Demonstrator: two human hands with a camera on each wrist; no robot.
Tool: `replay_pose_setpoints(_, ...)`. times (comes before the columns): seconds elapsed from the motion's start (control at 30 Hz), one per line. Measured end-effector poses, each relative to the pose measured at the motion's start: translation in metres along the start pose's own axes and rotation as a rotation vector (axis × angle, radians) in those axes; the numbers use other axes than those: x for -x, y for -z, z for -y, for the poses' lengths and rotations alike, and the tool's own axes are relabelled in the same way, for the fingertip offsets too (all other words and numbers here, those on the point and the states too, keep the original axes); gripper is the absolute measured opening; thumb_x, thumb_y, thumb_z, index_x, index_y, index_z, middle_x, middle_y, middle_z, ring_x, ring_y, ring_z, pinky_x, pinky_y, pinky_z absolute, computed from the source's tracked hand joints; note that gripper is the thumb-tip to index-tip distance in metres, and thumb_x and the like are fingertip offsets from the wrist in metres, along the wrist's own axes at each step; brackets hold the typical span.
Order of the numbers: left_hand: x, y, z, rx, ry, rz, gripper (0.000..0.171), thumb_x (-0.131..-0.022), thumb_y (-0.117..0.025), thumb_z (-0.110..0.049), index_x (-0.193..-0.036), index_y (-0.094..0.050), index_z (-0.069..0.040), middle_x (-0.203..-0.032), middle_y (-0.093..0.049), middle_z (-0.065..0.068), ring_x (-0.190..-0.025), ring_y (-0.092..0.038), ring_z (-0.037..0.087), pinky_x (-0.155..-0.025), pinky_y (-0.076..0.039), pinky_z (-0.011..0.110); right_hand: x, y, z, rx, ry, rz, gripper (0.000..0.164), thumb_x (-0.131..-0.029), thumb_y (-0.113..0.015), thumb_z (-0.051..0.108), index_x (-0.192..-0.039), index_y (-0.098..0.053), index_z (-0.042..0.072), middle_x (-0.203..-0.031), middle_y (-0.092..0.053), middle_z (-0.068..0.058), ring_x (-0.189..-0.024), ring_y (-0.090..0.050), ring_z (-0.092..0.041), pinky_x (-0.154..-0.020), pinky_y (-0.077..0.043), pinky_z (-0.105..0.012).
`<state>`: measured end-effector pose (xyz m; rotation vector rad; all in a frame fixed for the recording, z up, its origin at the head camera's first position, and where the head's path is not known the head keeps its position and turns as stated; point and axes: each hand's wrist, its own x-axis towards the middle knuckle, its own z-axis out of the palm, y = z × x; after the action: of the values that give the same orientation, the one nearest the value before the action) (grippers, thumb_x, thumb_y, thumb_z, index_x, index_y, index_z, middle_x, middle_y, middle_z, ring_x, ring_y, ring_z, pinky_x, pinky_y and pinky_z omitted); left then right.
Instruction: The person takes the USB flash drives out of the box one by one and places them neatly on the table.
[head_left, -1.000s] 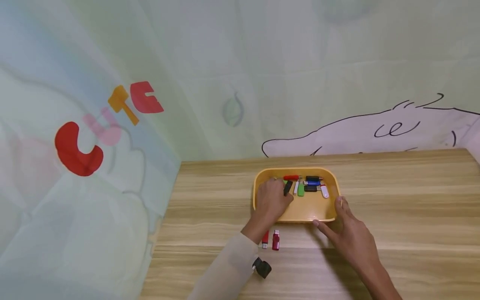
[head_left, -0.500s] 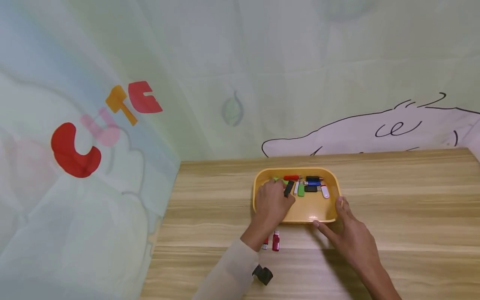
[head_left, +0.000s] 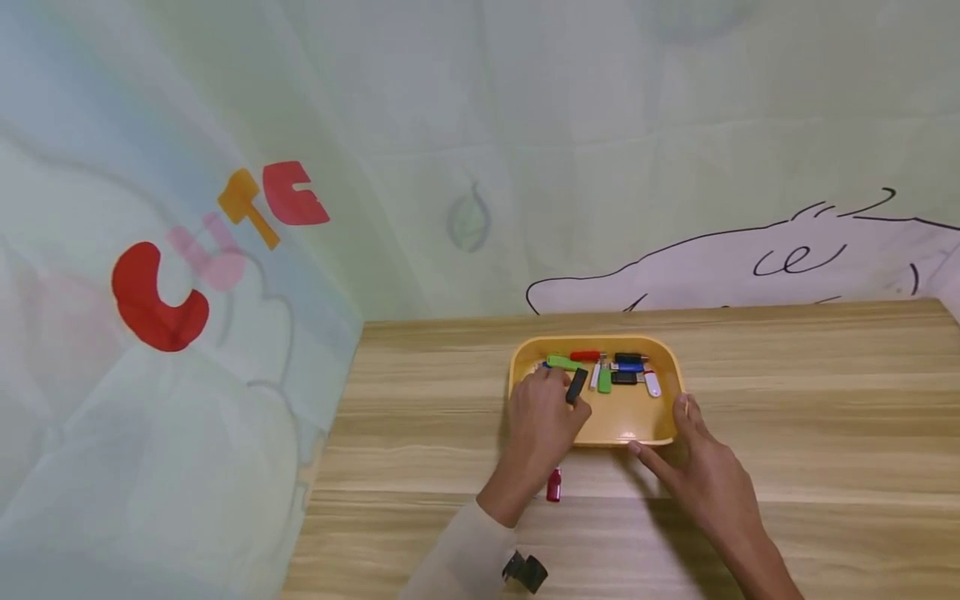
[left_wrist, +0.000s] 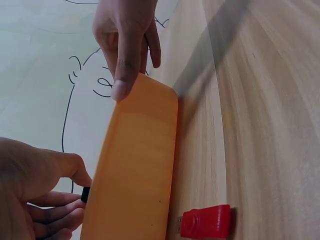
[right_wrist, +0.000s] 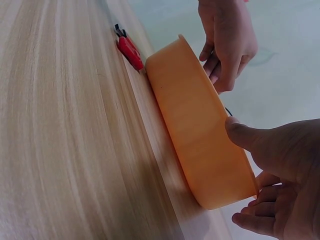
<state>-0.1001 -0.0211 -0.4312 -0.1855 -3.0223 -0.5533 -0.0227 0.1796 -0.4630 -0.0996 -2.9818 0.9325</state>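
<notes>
A yellow plastic tray [head_left: 622, 429] rests on the wooden table with several USB flash drives inside it. My left hand [head_left: 542, 417] reaches over its left part, pinching a black USB flash drive [head_left: 577, 386] between thumb and fingers. In the left wrist view the end of that black drive shows just above the tray's rim. My right hand [head_left: 708, 475] grips the tray's near right corner, thumb at the front rim and fingers along the right side. Near the left hand lie a green flash drive [head_left: 562, 362] and a partly covered blue one.
Inside the tray, a red drive [head_left: 587, 356], a white-and-red drive [head_left: 652, 383] and several others lie toward the back. A dark red flash drive [head_left: 553, 485] lies on the table in front. The patterned cloth backdrop [head_left: 465, 167] rises behind the table.
My left hand has drawn slightly toward the near side with the black drive, uncovering more of the green drive. Its wrist now covers one red drive on the table. The right hand stays put.
</notes>
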Motion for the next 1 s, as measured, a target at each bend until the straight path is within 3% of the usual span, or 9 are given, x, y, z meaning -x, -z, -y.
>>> replay_pose_setpoints(0.6, 0.023, 0.012, 0.001, 0.064, 0.025, -0.023, 0.025, -0.086, -0.086, -0.026, -0.101, -0.078, -0.008, -0.089, -0.071, 0.001, -0.077, -0.058, 0.013, -0.074, -0.05, 0.027, 0.0, -0.001, 0.0, 0.007, -0.004, -0.001, 0.104, -0.094, -0.072, 0.062, -0.161, -0.031, -0.006, -0.164, -0.032, -0.033, -0.12, -0.058, -0.064, -0.085, -0.055, -0.068)
replay_pose_setpoints(1.0, 0.037, 0.013, 0.007, 0.09, 0.011, -0.078, 0.023, -0.083, -0.088, -0.023, -0.095, -0.077, -0.006, -0.085, -0.071, 0.001, -0.077, -0.062, 0.015, -0.075, -0.052, 0.03, 0.001, -0.001, 0.0, -0.005, -0.011, 0.002, 0.105, -0.094, -0.073, 0.062, -0.164, -0.028, -0.003, -0.165, -0.03, -0.032, -0.128, -0.053, -0.064, -0.092, -0.051, -0.071)
